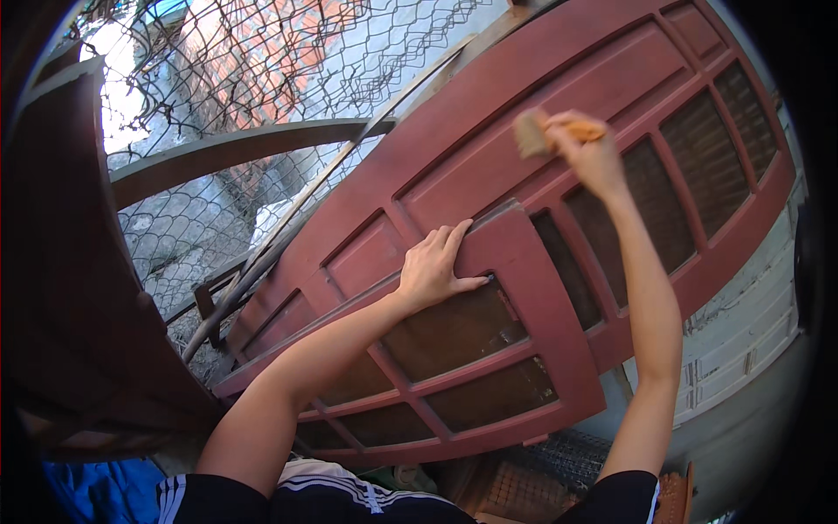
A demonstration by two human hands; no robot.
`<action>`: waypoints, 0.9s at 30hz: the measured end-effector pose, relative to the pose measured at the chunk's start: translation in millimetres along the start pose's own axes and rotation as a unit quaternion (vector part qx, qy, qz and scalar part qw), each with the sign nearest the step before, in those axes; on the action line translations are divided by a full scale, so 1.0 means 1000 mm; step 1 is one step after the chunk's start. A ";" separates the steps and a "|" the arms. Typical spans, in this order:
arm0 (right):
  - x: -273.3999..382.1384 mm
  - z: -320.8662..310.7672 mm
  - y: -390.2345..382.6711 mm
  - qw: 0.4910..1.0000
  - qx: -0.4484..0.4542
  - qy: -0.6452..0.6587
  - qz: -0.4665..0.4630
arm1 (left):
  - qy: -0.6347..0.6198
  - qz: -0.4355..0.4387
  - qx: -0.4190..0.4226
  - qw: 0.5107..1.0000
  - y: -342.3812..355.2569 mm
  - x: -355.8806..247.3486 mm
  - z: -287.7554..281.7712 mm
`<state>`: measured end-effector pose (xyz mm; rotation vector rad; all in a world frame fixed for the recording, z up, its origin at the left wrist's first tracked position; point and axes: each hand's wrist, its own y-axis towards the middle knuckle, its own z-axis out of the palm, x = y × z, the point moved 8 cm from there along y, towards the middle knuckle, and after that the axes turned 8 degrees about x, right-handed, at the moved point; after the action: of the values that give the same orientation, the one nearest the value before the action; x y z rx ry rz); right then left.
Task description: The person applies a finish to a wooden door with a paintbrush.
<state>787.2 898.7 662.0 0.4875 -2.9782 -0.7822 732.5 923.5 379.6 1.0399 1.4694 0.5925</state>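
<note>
With my right hand (583, 144) I grip the orange handle of a wide paintbrush (530, 134). Its pale bristles are at a recessed panel of the large red panelled door (489, 148); blur hides whether they touch. A smaller red door with dark panes (559, 323) leans in front of the large one, nearer to me. My left hand (429, 269) lies over that smaller door's upper edge, fingers spread on the top and thumb down its front face. Dark panes also line the right part of the large door.
Wire mesh fencing (253, 96) stands at the far left, with a curved wooden bar (236, 153) across it. A dark red panel (87, 262) rises on the left. Blue sheeting (105, 491) lies at lower left. White panelling (733, 349) is at right, and an orange crate (676, 498) below.
</note>
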 end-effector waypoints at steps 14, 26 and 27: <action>0.080 0.253 0.005 0.978 0.191 -0.081 0.021 | -0.051 0.022 -0.023 0.998 -0.014 0.011 -0.024; 0.071 0.062 0.094 0.878 -0.255 -0.397 -0.077 | -0.013 0.012 -0.008 1.000 -0.008 0.018 -0.026; 0.076 0.097 0.093 0.865 -0.216 -0.444 -0.092 | -0.016 0.016 -0.014 1.000 -0.008 0.019 -0.026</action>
<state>677.7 998.9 617.9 0.4744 -3.3107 -2.1411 707.2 941.4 367.9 1.0479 1.4148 0.6162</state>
